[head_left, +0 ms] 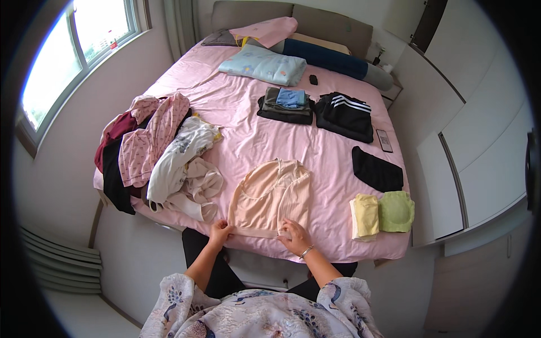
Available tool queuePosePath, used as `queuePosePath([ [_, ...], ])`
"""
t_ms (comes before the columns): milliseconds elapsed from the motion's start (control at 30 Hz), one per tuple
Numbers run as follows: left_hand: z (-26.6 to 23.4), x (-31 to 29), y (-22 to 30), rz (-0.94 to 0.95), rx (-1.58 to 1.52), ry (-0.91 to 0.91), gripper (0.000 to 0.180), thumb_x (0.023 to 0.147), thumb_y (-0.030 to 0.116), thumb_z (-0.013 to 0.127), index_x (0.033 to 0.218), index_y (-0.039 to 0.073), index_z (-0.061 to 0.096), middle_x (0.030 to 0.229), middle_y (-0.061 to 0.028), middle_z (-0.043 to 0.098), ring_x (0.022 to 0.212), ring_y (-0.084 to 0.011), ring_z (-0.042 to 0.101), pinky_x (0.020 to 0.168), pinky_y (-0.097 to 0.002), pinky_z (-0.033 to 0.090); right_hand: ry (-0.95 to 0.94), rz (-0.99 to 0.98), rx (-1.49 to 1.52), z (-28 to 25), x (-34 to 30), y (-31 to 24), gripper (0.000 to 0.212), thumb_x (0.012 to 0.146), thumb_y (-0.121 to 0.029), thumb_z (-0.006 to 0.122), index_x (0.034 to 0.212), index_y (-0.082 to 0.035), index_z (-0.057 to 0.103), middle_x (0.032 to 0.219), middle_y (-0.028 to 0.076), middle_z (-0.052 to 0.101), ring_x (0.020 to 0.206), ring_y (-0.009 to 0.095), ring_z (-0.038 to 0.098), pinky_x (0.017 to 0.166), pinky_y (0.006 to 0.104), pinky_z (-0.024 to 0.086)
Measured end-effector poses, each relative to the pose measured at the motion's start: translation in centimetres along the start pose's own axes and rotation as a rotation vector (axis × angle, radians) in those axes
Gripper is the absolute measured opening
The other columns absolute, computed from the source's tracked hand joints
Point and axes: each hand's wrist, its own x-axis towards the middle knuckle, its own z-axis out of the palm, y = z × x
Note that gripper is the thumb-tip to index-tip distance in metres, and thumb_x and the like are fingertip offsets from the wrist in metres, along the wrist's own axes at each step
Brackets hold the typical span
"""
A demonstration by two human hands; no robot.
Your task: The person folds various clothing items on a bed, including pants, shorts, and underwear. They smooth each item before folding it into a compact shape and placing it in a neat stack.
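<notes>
Peach top [265, 197] lies ahead, gripped by 2 hands [295, 240].

A peach top [256, 197] lies flat at the near edge of the bed [245, 127]. The left hand [220, 231] grips the left corner of its hem; the right hand [294, 239] grips the hem farther right. Heaped clothes [149, 141] lie to the left. To the right, a folded yellow cloth [367, 215] sits beside a green garment [396, 212]; a black garment [376, 169] lies behind both. Farther back: a folded stack [284, 115], striped black clothing [345, 118], a phone [384, 141] and a light-blue quilt [262, 65].
</notes>
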Motion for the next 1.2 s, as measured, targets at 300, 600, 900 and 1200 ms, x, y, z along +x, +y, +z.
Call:
queuePosePath([
  [300, 2.4, 0.4, 1.0, 0.265, 0.194, 0.082, 0.025, 0.077, 0.012, 0.06, 0.097, -0.003, 0.06, 0.068, -0.0056, 0.06, 0.062, -0.0088, 0.055, 0.055, -0.0227, 0.044, 0.441, 0.341, 0.232, -0.7, 4.4, 7.1, 0.027, 0.088, -0.018, 0.055, 0.106, 0.001, 0.053, 0.098, 0.012, 0.061, 0.092, 0.016, 0.058, 0.079, 0.0261, 0.045],
  [600, 14.5, -3.5, 5.3, 0.516, 0.778, -0.217, 0.026, 0.076, 0.011, 0.055, 0.101, 0.003, 0.06, 0.093, -0.0187, 0.061, 0.084, -0.033, 0.059, 0.073, -0.0389, 0.047, 0.511, 0.586, 0.465, -2.6, -2.1, 8.3, 0.023, 0.089, -0.02, 0.053, 0.094, 0.002, 0.056, 0.078, 0.002, 0.058, 0.07, 0.007, 0.052, 0.063, 0.021, 0.043],
  [900, 13.9, -3.5, 3.4, 0.674, 0.761, -0.47, 0.025, 0.074, 0.007, 0.056, 0.099, 0.003, 0.059, 0.089, -0.0149, 0.059, 0.08, -0.0326, 0.058, 0.071, -0.0398, 0.047, 0.46, 0.611, 0.467, -2.1, -1.6, 9.9, 0.022, 0.088, -0.021, 0.055, 0.088, 0.0, 0.057, 0.071, -0.003, 0.054, 0.063, 0.002, 0.046, 0.055, 0.0182, 0.038],
  [1200, 6.9, 2.5, 3.0, 0.728, 0.683, -0.053, 0.033, 0.071, 0.001, 0.056, 0.104, 0.002, 0.057, 0.092, -0.011, 0.058, 0.082, -0.0282, 0.056, 0.071, -0.0355, 0.046, 0.34, 0.541, 0.361, -2.1, -1.0, 10.1, 0.017, 0.082, -0.004, 0.053, 0.098, 0.002, 0.057, 0.08, 0.005, 0.063, 0.068, 0.006, 0.057, 0.061, 0.0186, 0.046],
])
